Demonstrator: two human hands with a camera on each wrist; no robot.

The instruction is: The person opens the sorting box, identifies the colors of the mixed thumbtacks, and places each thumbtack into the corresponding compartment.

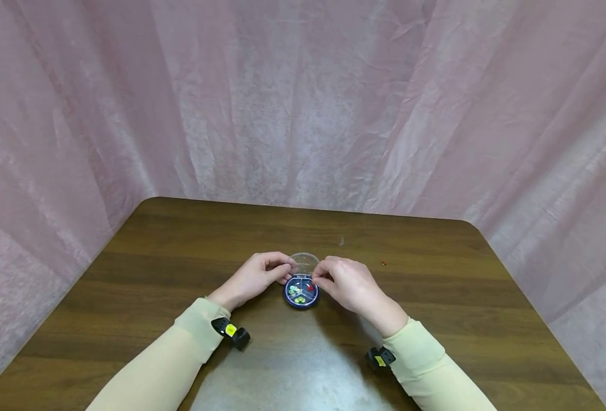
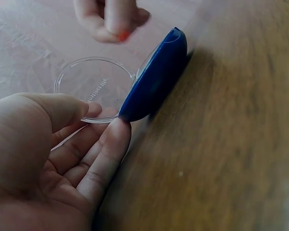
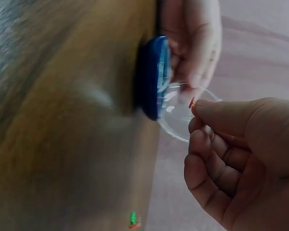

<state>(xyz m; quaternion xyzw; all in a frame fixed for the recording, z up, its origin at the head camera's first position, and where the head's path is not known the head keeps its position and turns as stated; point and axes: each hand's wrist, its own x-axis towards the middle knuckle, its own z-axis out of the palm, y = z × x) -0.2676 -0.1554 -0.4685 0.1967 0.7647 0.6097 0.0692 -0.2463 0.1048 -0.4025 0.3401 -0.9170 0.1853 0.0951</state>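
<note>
A round blue case (image 1: 301, 305) with a divided inside lies on the table, its clear hinged lid (image 1: 303, 261) raised. Small pale green and yellow-green pieces (image 1: 300, 299) sit in its compartments, and something red (image 1: 310, 287) shows at the right. My left hand (image 1: 256, 277) holds the raised lid at its left edge between thumb and fingers, one finger touching the blue case (image 2: 156, 79) by the hinge. Above the case's right side, my right hand (image 1: 349, 282) pinches a tiny red piece (image 3: 191, 102) between thumb and forefinger. Its exact kind is too small to tell.
A tiny red piece (image 1: 384, 263) lies on the brown table (image 1: 436, 297) to the right; the right wrist view shows a green and red bit (image 3: 133, 220) there. A small faint object (image 1: 341, 241) lies farther back. Pink curtain (image 1: 303, 114) hangs behind the table.
</note>
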